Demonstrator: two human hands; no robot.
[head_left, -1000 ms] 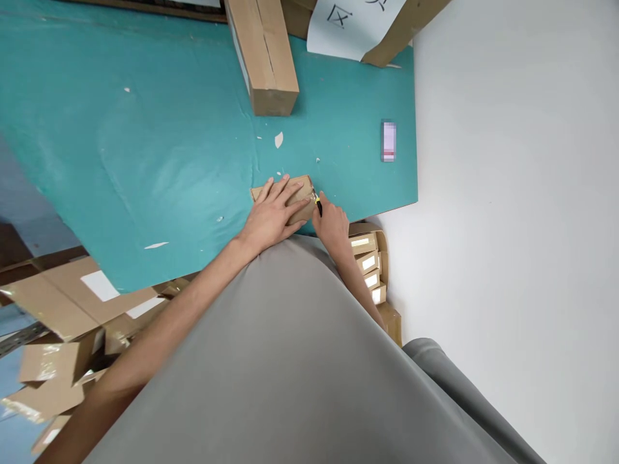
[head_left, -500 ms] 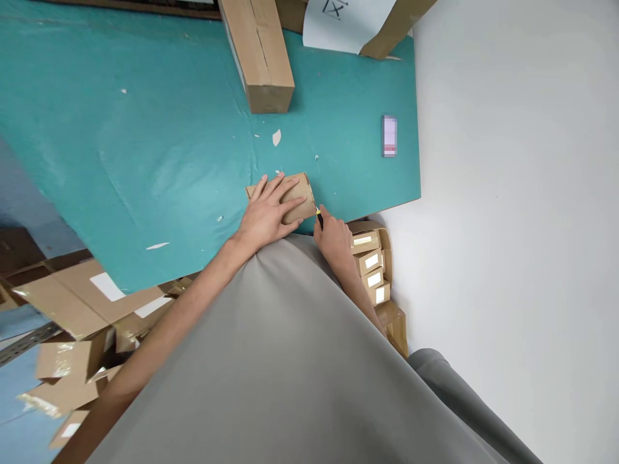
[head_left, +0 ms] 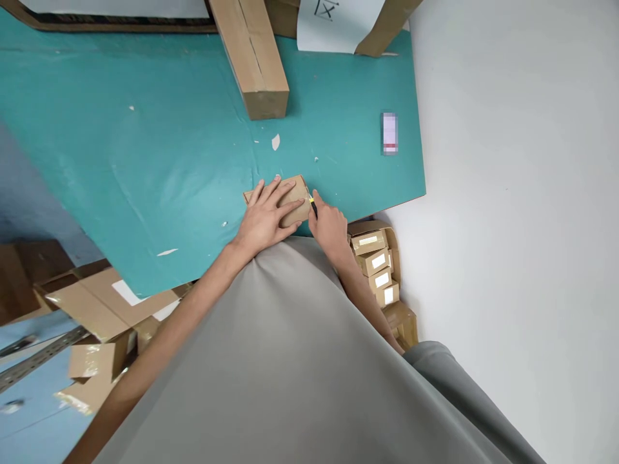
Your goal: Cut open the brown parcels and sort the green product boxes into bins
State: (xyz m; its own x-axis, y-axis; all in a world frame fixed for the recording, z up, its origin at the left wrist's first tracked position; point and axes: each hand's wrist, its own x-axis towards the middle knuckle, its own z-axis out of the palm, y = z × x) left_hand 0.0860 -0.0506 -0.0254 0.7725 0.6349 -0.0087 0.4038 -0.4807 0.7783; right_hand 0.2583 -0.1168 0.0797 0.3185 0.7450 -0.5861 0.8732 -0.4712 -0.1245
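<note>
Cardboard box [head_left: 300,186], small and low, on the teal tabletop [head_left: 193,129], close to the near edge and right in front of the grey clothing [head_left: 290,322]. Runs lengthwise from left to right, slightly askew, with the right end swung a little toward the far side. Across its left and middle parts, the left hand [head_left: 264,216], palm down, fingers spread wide, thumb toward the near side. At the short right side, the right hand [head_left: 331,225], just beside the box and nearer to that side than the left. Wrapped, in that right hand, around a black-and-yellow utility knife [head_left: 313,205], with thumb and forefinger close about the handle. Points away from the body and slightly leftward, roughly along the short side and so across the long axis, tip at or very near the box's right side; impossible to tell contact or depth of cut. Farther off, well apart from both hands, a long taped carton [head_left: 251,55]; near the table's right end, a pixelated pale rectangular object [head_left: 389,133].
</note>
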